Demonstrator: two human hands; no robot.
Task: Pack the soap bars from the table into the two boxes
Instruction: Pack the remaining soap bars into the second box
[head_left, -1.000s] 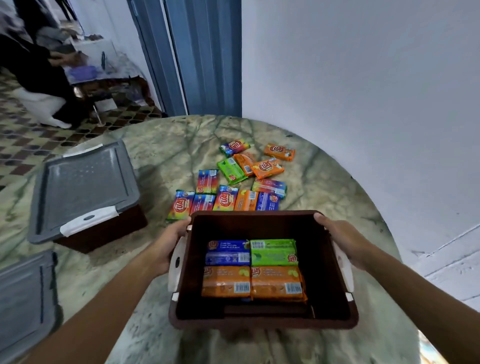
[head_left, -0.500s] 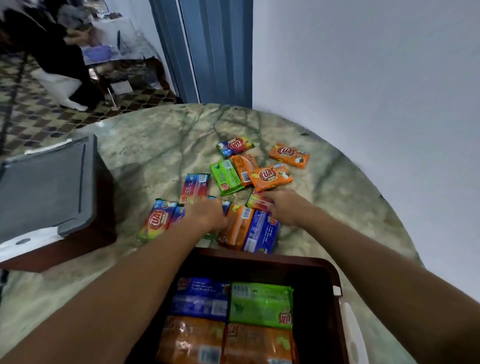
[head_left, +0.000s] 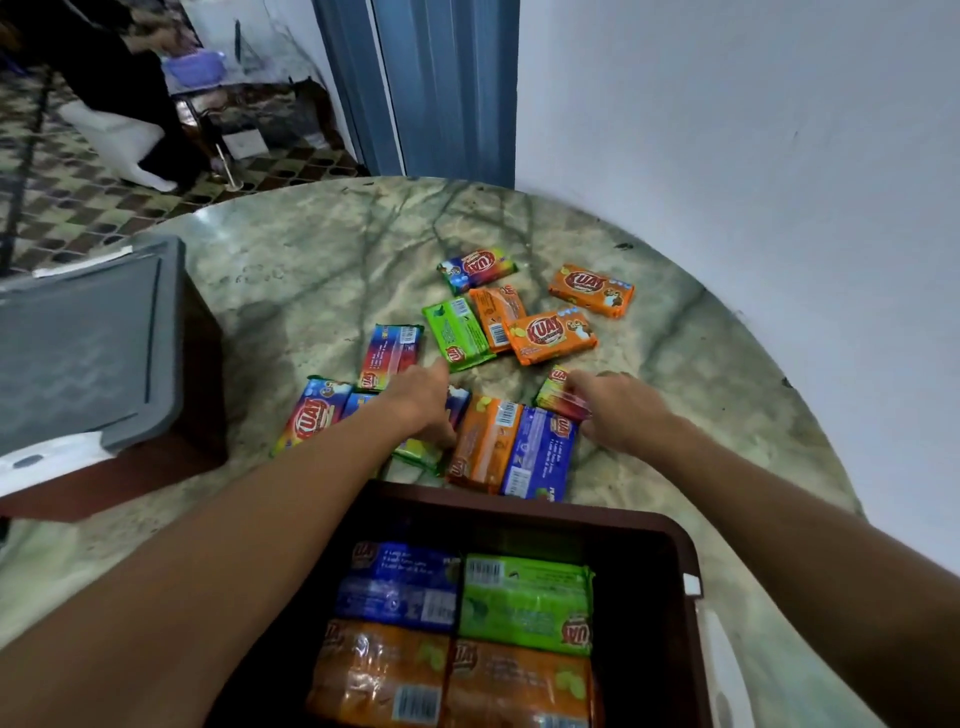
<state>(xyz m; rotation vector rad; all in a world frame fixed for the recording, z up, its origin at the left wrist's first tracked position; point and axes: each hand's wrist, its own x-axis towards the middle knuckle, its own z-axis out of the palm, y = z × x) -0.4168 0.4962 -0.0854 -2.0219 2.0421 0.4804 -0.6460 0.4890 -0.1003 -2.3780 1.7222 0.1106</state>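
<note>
We note the marble desk (head_left: 322, 270) carrying everything. Closed box with grey lid (head_left: 78, 343) sits at far left. Open brown box (head_left: 670, 530) sits nearest us, holding four soap bars: blue (head_left: 400, 587), green (head_left: 524, 603) and two orange below. Loose soap bars (head_left: 550, 338) lie scattered beyond the open box. Our left hand (head_left: 423, 400) rests on a green-edged bar (head_left: 415, 453), thumb curled at its side; the rest of the bar is hidden, so we cannot tell the hold for certain. Our right hand (head_left: 618, 410) pinches a red-yellow bar (head_left: 558, 395) at its right end, just beside the upright blue bar (head_left: 540, 449).
</note>
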